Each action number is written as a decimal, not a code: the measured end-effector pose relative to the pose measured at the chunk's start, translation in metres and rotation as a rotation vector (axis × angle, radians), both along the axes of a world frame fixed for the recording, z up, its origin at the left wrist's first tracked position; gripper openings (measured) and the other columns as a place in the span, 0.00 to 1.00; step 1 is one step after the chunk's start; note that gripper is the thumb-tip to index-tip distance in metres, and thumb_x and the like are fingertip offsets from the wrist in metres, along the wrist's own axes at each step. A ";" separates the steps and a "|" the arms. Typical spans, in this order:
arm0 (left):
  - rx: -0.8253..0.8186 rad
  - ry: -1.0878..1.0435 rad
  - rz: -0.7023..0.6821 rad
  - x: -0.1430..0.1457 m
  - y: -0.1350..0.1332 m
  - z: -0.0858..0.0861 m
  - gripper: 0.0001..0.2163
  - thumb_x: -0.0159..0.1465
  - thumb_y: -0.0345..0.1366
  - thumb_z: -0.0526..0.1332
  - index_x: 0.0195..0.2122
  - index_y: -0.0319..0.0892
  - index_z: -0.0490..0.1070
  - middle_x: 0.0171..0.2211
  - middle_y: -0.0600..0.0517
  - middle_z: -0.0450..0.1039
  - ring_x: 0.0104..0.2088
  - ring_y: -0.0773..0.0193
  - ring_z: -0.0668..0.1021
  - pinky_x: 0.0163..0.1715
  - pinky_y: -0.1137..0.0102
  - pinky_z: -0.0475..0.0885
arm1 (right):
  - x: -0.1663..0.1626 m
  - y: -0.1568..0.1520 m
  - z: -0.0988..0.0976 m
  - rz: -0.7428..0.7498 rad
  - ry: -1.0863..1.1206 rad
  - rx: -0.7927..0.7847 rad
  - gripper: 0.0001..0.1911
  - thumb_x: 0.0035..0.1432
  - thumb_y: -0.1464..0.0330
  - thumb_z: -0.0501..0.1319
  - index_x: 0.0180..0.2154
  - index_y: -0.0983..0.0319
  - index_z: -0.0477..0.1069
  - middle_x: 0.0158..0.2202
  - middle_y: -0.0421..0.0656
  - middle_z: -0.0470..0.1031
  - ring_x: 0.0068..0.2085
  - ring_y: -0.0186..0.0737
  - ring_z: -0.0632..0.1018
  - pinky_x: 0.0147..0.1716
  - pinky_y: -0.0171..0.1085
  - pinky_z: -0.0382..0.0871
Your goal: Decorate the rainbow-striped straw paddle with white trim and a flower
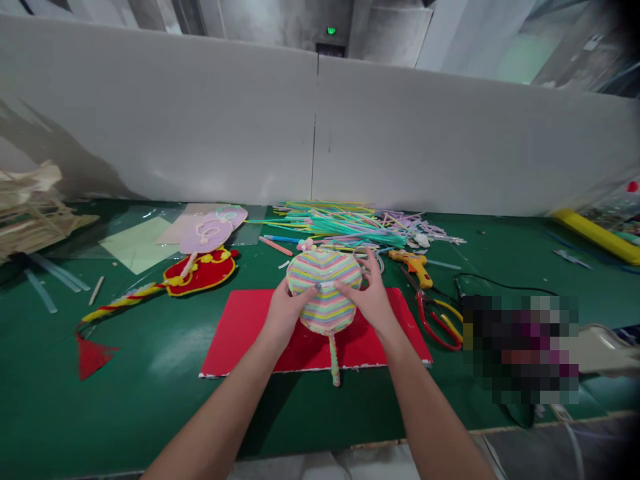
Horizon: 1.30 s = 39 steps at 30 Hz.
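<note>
A round fan made of pastel striped straws (324, 287), with a twisted handle hanging down, is held up above a red foam sheet (240, 333). My left hand (286, 312) grips its left edge, thumb across the front. My right hand (369, 293) holds its right side, fingers curled behind and thumb pressed on the middle stripes. Both hands are closed on the fan.
A pile of coloured straws (350, 225) lies behind the fan. A yellow glue gun (414, 264) and red-and-yellow scissors (436, 320) sit to the right. A red-and-yellow fan (200, 272), a purple fan (207, 235) and a wooden model (30, 213) are on the left. A white partition stands behind.
</note>
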State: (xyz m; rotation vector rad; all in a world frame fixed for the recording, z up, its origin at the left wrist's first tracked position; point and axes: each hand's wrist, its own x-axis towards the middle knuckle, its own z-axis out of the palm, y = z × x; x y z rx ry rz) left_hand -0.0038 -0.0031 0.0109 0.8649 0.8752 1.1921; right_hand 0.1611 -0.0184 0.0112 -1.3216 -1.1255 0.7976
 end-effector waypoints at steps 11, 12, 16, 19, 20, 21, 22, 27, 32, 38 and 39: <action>0.006 0.057 0.033 0.011 -0.004 0.005 0.32 0.41 0.36 0.73 0.49 0.41 0.68 0.48 0.44 0.74 0.48 0.49 0.75 0.44 0.61 0.72 | -0.012 -0.006 0.009 0.183 0.281 -0.051 0.48 0.42 0.64 0.70 0.62 0.50 0.48 0.56 0.43 0.66 0.55 0.45 0.69 0.49 0.43 0.69; 0.000 0.061 0.042 0.010 -0.004 0.005 0.32 0.42 0.35 0.73 0.50 0.42 0.68 0.48 0.44 0.74 0.49 0.49 0.75 0.45 0.60 0.72 | -0.012 -0.006 0.009 0.183 0.277 -0.046 0.48 0.42 0.64 0.70 0.62 0.50 0.48 0.56 0.43 0.66 0.55 0.45 0.69 0.49 0.43 0.69; -0.015 0.057 0.050 0.009 -0.005 0.007 0.32 0.42 0.34 0.73 0.51 0.43 0.67 0.48 0.45 0.74 0.49 0.50 0.74 0.46 0.60 0.71 | -0.013 -0.007 0.009 0.194 0.284 -0.029 0.48 0.43 0.65 0.69 0.62 0.50 0.49 0.58 0.43 0.65 0.55 0.45 0.69 0.49 0.42 0.70; -0.035 0.017 0.038 0.008 -0.004 0.007 0.30 0.43 0.35 0.72 0.50 0.42 0.67 0.48 0.45 0.74 0.49 0.51 0.75 0.47 0.61 0.71 | -0.013 -0.006 0.009 0.221 0.326 -0.017 0.47 0.44 0.65 0.69 0.62 0.51 0.48 0.58 0.43 0.65 0.55 0.45 0.69 0.50 0.42 0.69; -0.043 0.004 0.034 0.007 -0.004 0.008 0.30 0.44 0.35 0.72 0.49 0.42 0.68 0.47 0.45 0.75 0.48 0.51 0.75 0.47 0.60 0.71 | -0.013 -0.006 0.009 0.227 0.346 -0.010 0.46 0.44 0.65 0.69 0.62 0.51 0.48 0.58 0.43 0.65 0.55 0.45 0.69 0.50 0.42 0.69; -0.050 -0.007 0.027 0.006 -0.003 0.008 0.29 0.44 0.36 0.72 0.48 0.41 0.68 0.47 0.45 0.75 0.48 0.50 0.75 0.47 0.60 0.71 | -0.013 -0.006 0.009 0.232 0.364 -0.006 0.46 0.44 0.65 0.68 0.62 0.51 0.48 0.57 0.42 0.65 0.56 0.45 0.69 0.51 0.43 0.68; -0.054 -0.016 0.021 0.005 -0.003 0.009 0.28 0.44 0.36 0.72 0.47 0.41 0.68 0.46 0.44 0.75 0.47 0.50 0.76 0.46 0.60 0.71 | -0.013 -0.005 0.008 0.232 0.382 -0.001 0.46 0.44 0.66 0.68 0.62 0.52 0.49 0.57 0.43 0.66 0.56 0.45 0.69 0.51 0.43 0.68; -0.023 -0.016 0.015 0.000 -0.004 0.010 0.25 0.46 0.37 0.71 0.46 0.40 0.70 0.45 0.45 0.76 0.47 0.50 0.76 0.44 0.62 0.72 | -0.016 -0.005 0.007 0.216 0.458 -0.006 0.41 0.43 0.67 0.69 0.58 0.54 0.56 0.52 0.44 0.72 0.52 0.46 0.72 0.50 0.45 0.69; -0.028 0.037 0.018 -0.004 0.003 0.023 0.22 0.46 0.38 0.71 0.42 0.39 0.72 0.44 0.45 0.76 0.44 0.51 0.77 0.41 0.64 0.72 | -0.014 -0.003 0.022 0.204 0.476 -0.095 0.28 0.40 0.65 0.71 0.47 0.60 0.70 0.44 0.44 0.78 0.45 0.49 0.77 0.45 0.47 0.72; 0.125 0.063 -0.096 -0.005 0.027 0.089 0.17 0.51 0.39 0.68 0.42 0.40 0.72 0.41 0.47 0.77 0.42 0.55 0.78 0.41 0.66 0.72 | 0.000 0.016 0.094 0.338 0.382 -0.065 0.20 0.41 0.66 0.70 0.40 0.63 0.75 0.40 0.46 0.79 0.42 0.48 0.79 0.45 0.46 0.71; 0.136 0.057 -0.111 -0.005 0.030 0.099 0.17 0.52 0.39 0.67 0.43 0.41 0.72 0.41 0.48 0.78 0.41 0.56 0.78 0.41 0.65 0.73 | 0.001 0.019 0.106 0.353 0.381 -0.052 0.20 0.40 0.67 0.71 0.39 0.62 0.75 0.40 0.46 0.79 0.42 0.48 0.79 0.45 0.45 0.71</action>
